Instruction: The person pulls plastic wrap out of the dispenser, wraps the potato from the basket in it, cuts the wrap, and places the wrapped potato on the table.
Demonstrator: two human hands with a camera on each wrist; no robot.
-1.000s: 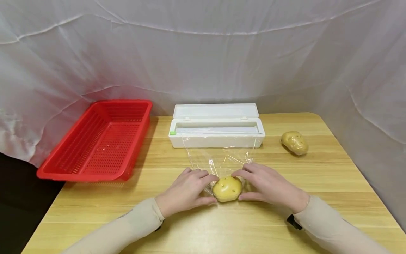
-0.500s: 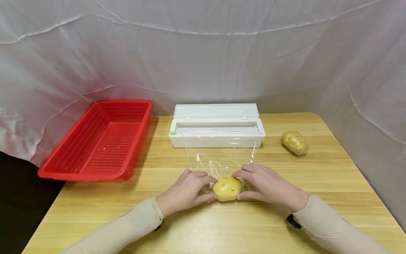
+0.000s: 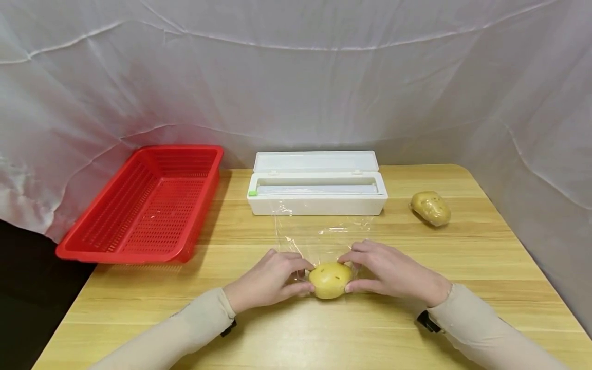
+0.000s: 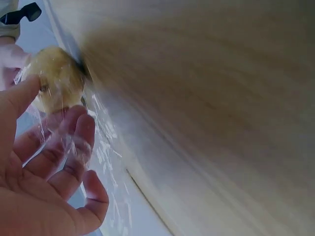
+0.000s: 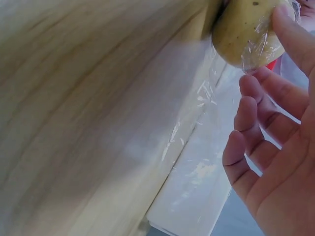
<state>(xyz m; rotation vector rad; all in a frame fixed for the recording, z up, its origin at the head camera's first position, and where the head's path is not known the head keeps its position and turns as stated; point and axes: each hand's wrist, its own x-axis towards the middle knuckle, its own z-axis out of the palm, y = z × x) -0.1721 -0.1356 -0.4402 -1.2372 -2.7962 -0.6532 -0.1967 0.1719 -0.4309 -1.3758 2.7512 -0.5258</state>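
A yellow potato [image 3: 330, 281] lies near the middle of the table, gripped at both ends. My left hand [image 3: 272, 277] holds its left end between thumb and fingers. From the other side, my right hand [image 3: 393, 270] pinches the right end the same way. Clear cling film [image 3: 319, 239] stretches from the white dispenser box [image 3: 316, 206] to the potato. In the left wrist view, crinkled film covers the potato [image 4: 58, 81] and the fingers near it. Film also clings to the potato [image 5: 246, 39] in the right wrist view, under the thumb.
The dispenser's lid [image 3: 316, 161] stands raised at the back, and a green slider [image 3: 252, 193] sits at its left end. A second potato [image 3: 431, 208], wrapped in film, lies at right. A red plastic basket [image 3: 185, 252] stands at left, overhanging the table edge.
The potato has shifted slightly toward the person and turned a little, with both hands keeping hold of it. The film between it and the dispenser has changed its creases.
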